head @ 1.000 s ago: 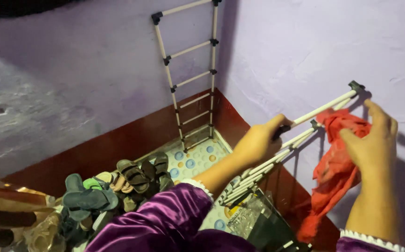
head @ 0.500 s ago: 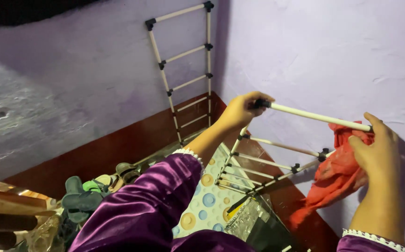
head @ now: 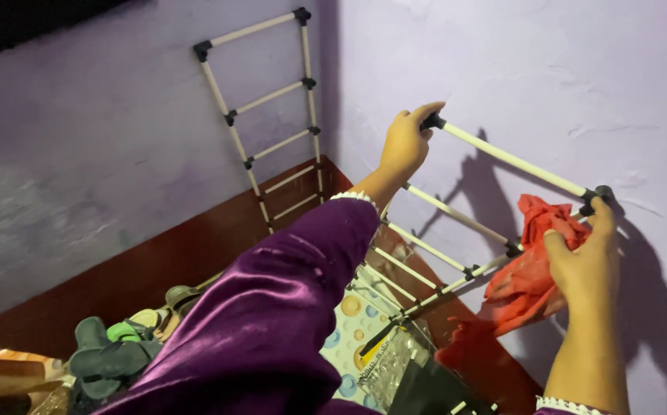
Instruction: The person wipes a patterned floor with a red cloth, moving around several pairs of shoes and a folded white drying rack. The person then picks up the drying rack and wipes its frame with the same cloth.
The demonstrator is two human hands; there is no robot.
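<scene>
Raised rack frame [head: 502, 157] now gripped by fingers [head: 418, 119].

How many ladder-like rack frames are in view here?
2. One rack frame leans in the wall corner, untouched. The other rack frame is held up by the left hand and right hand, which also holds a red cloth.

Home room corner, lilac plaster walls [head: 118, 154], sandals heaped [head: 118, 346] on the floor, patterned floor mat [head: 345, 330]
</scene>
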